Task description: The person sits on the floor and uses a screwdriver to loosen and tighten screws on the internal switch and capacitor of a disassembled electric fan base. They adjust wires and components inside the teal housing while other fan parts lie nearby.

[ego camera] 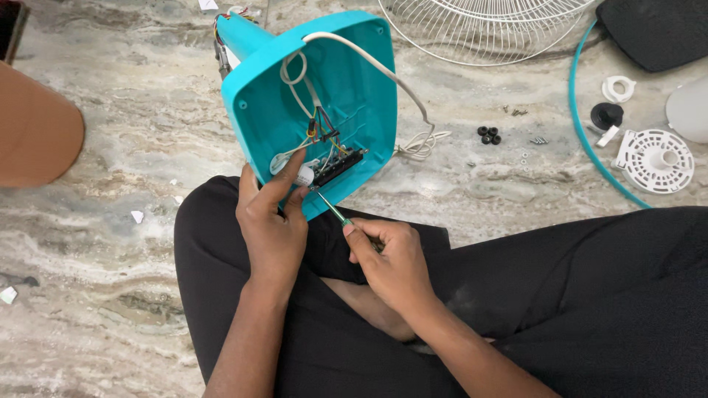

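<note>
Far to the left of the fingers, a brown rounded shape [33, 129] is cut off by the picture's edge and cannot be identified. The left hand [271, 221] is set against the lower rim of the turquoise fan base [310, 110], its fingers [284, 180] pressed together along the edge, apparently so that the tilted housing is steadied and its hollow underside is kept open to view. Just beyond those fingertips, coloured wires [324, 136] and a dark switch strip [339, 166] are seen inside the housing; what the wires join is hard to make out. To the right of that hand, a green-handled screwdriver [335, 210] is pinched by the right hand [387, 262], its fingers curled shut around the handle, most of which is hidden; the tip is brought to a spot beside the strip. A white cord [402, 88] is trailed out of the housing onto the marble floor [96, 243]. Well to the right of both hands, small black rings [488, 135], loose screws [537, 140], a white vented disc [653, 160] and a partly cropped wire fan guard [479, 26] are laid out.
</note>
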